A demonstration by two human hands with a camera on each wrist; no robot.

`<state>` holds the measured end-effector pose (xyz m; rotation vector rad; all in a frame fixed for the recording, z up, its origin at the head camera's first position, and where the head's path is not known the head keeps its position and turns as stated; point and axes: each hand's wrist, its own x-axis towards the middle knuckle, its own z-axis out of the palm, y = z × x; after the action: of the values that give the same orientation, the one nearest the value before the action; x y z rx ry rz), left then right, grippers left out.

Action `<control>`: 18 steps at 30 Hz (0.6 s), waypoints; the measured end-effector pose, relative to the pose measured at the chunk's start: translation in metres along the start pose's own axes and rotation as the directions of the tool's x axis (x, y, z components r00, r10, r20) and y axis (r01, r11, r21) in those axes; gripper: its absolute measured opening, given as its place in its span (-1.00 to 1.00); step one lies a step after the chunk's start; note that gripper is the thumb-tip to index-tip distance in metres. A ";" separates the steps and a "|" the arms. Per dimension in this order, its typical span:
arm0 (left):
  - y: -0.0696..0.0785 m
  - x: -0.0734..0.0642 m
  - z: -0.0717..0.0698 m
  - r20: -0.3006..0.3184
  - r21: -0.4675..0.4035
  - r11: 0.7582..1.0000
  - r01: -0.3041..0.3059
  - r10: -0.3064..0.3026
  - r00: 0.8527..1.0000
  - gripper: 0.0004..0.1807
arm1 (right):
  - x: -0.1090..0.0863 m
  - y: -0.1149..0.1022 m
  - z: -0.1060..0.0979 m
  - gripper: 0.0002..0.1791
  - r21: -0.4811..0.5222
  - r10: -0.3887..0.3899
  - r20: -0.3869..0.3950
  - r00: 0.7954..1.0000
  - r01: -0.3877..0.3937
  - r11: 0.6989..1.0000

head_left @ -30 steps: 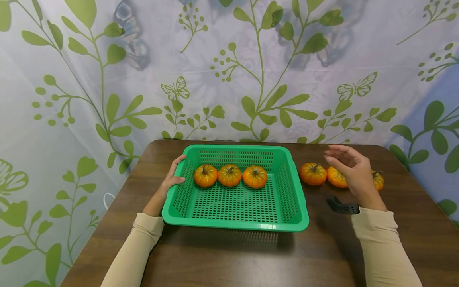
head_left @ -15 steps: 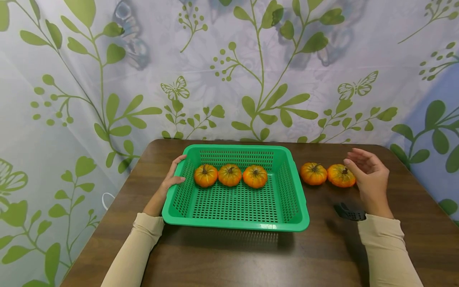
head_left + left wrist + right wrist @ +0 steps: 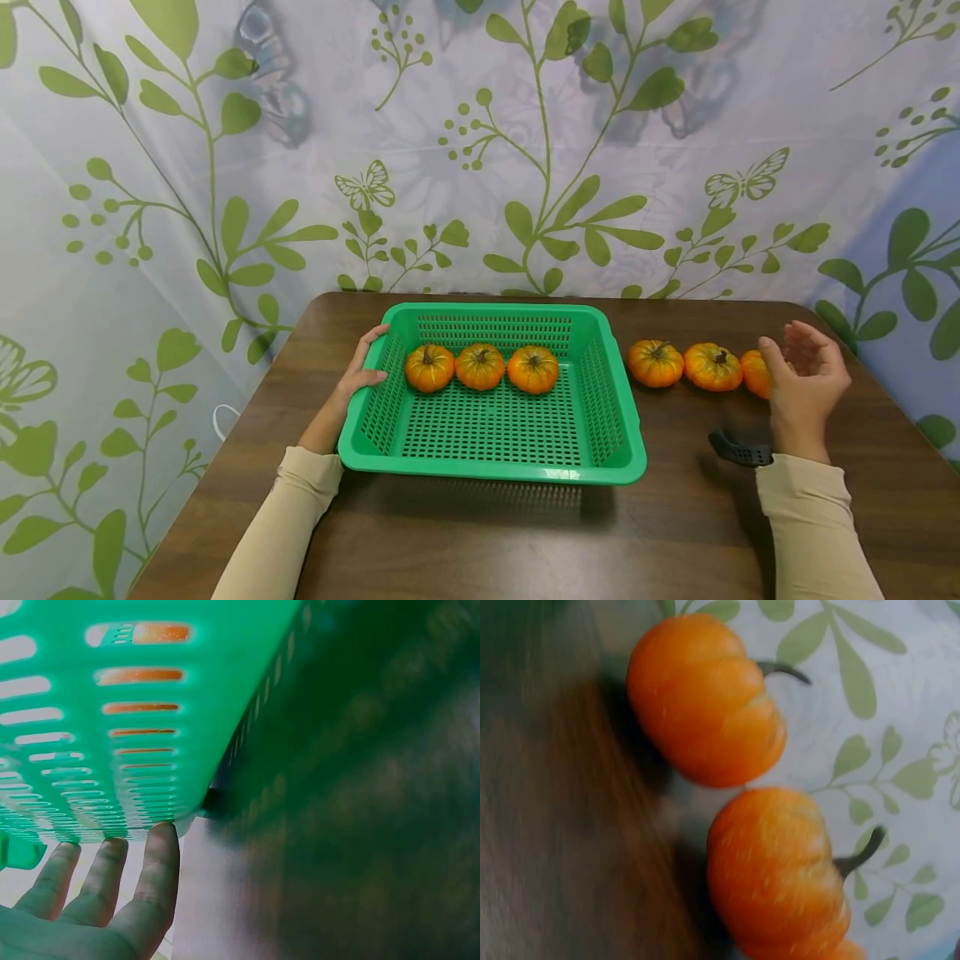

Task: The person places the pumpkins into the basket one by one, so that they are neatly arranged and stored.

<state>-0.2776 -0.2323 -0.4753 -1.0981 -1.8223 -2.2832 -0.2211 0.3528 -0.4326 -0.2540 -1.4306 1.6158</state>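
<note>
A green plastic basket (image 3: pixel 491 472) stands on the table, with three small orange pumpkins (image 3: pixel 480 367) in a row along its back. My left hand (image 3: pixel 356 379) holds its left side, thumb over the rim. In the left wrist view, fingertips (image 3: pixel 161 836) touch the slotted outer wall (image 3: pixel 150 712). Right of the basket is a second row: a pumpkin (image 3: pixel 656 363), a middle pumpkin (image 3: pixel 713 367) and a right-hand pumpkin (image 3: pixel 756 373). My right hand (image 3: pixel 810 387), empty with fingers loosely bent, partly covers the right-hand one. Two stemmed pumpkins (image 3: pixel 705 705) fill the right wrist view.
The brown wooden table (image 3: pixel 525 542) reaches back to a leaf-patterned cloth (image 3: pixel 480 167) hanging behind it. A black strap piece (image 3: pixel 738 450) juts from my right wrist. A white cable (image 3: pixel 220 421) shows beyond the table's left edge.
My right hand has moved right along the outer row, uncovering the middle pumpkin and then part of the right-hand one. My left hand and the basket stay put.
</note>
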 end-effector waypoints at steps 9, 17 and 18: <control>0.000 -0.002 0.000 0.014 -0.009 1.000 -0.009 0.009 1.000 -0.21 | 0.008 0.013 -0.018 -0.47 -0.138 0.002 -0.103 0.995 -0.016 0.990; -0.002 -0.002 -0.001 0.027 -0.011 0.999 -0.031 0.031 0.999 -0.20 | 0.009 0.020 -0.031 -0.40 -0.106 0.155 -0.122 0.980 -0.168 0.980; -0.001 -0.002 -0.001 0.025 -0.010 0.999 -0.030 0.030 0.999 -0.20 | 0.010 0.020 -0.032 -0.39 -0.110 0.173 -0.121 0.977 -0.187 0.976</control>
<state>-0.2770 -0.2337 -0.4778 -1.1531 -1.7921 -2.2749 -0.2148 0.3837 -0.4559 -0.5500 -1.4559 1.6338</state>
